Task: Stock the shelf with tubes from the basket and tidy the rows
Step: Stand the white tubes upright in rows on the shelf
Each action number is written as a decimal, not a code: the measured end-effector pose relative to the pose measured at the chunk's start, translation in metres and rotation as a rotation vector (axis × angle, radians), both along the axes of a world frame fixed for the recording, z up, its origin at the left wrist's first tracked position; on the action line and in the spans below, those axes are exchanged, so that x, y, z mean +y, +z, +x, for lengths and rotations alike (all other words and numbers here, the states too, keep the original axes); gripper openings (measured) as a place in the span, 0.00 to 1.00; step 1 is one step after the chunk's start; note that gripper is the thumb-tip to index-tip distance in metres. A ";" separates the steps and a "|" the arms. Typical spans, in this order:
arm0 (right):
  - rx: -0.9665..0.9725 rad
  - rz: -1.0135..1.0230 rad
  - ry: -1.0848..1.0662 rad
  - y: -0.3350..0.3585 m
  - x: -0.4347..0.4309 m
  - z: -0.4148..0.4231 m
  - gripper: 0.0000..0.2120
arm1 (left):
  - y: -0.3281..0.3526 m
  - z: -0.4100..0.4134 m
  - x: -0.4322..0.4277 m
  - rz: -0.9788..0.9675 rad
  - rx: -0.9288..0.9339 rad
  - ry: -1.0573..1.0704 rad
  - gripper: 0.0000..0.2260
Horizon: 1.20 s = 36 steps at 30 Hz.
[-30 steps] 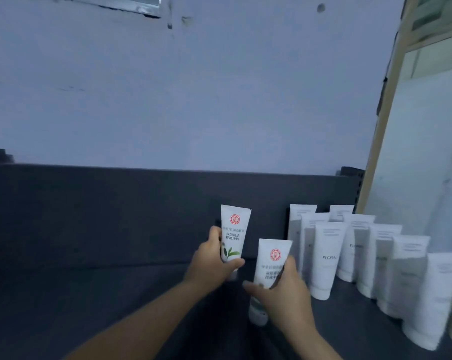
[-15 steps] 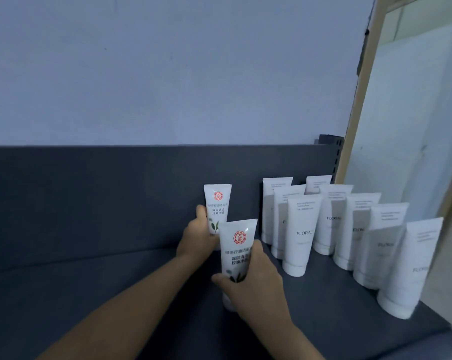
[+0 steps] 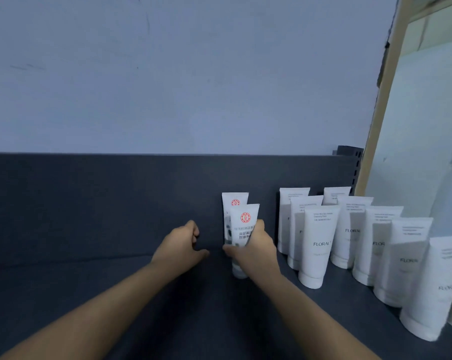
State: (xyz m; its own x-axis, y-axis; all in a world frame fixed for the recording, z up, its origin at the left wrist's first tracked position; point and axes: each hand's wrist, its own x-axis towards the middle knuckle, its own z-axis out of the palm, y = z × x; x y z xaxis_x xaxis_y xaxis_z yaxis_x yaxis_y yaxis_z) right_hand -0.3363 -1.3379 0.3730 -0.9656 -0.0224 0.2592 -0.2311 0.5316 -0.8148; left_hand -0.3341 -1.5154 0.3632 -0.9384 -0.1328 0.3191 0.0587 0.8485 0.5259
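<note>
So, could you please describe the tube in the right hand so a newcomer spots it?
On the dark shelf, left of the white FLORAL tubes, are two tubes with round red seals. It is the front tube, gripped by the right hand and partly covering the rear tube.

The brand name "FLORAL" stands in thin grey capitals on the white tubes [image 3: 319, 245] at right of frame; the finer print above it is illegible. At centre, the front tube [image 3: 244, 222] and the tube behind it [image 3: 234, 201] bear a round red seal; the front tube's Chinese characters are blurred.
</note>
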 end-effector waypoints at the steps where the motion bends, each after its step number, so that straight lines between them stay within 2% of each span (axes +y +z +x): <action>1: 0.006 -0.010 -0.006 -0.002 -0.002 -0.006 0.23 | 0.001 0.006 -0.005 -0.052 0.009 0.013 0.18; 4: 0.017 -0.040 -0.012 -0.010 -0.007 -0.019 0.23 | 0.001 0.026 -0.019 -0.247 0.023 0.083 0.18; 6: -0.006 -0.056 -0.017 -0.015 -0.009 -0.023 0.26 | 0.001 0.038 -0.029 -0.292 0.019 0.121 0.19; 10: 0.065 -0.162 -0.079 -0.016 -0.006 -0.009 0.48 | 0.004 0.069 -0.053 -0.350 -0.031 0.185 0.22; 11: 0.118 -0.164 -0.124 -0.016 -0.006 0.000 0.50 | 0.005 0.081 -0.060 -0.359 -0.041 0.204 0.23; 13: 0.229 -0.121 -0.198 -0.014 -0.013 0.023 0.49 | 0.010 0.109 -0.073 -0.385 -0.046 0.244 0.23; 15: 0.340 -0.075 -0.180 -0.010 -0.029 0.056 0.46 | 0.017 0.146 -0.086 -0.418 -0.044 0.277 0.24; 18: 0.479 -0.041 0.016 0.001 -0.069 0.126 0.36 | 0.023 0.218 -0.111 -0.398 -0.024 0.328 0.26; 22: 0.497 -0.065 0.372 0.005 -0.149 0.235 0.22 | 0.018 0.332 -0.155 -0.479 0.008 0.459 0.25; 26: 0.521 -0.028 0.664 -0.021 -0.236 0.335 0.21 | -0.002 0.447 -0.211 -0.436 -0.033 0.617 0.27; 28: 0.455 -0.003 0.785 -0.046 -0.275 0.380 0.19 | -0.023 0.504 -0.240 -0.410 -0.083 0.708 0.27; 31: 0.273 0.108 0.976 -0.094 -0.328 0.436 0.14 | -0.064 0.580 -0.279 -0.403 -0.256 0.833 0.28; 34: 0.127 0.265 1.144 -0.144 -0.374 0.476 0.09 | -0.109 0.642 -0.313 -0.299 -0.419 0.960 0.27; 36: 0.032 0.358 1.228 -0.177 -0.403 0.495 0.10 | -0.140 0.673 -0.330 -0.246 -0.521 1.021 0.27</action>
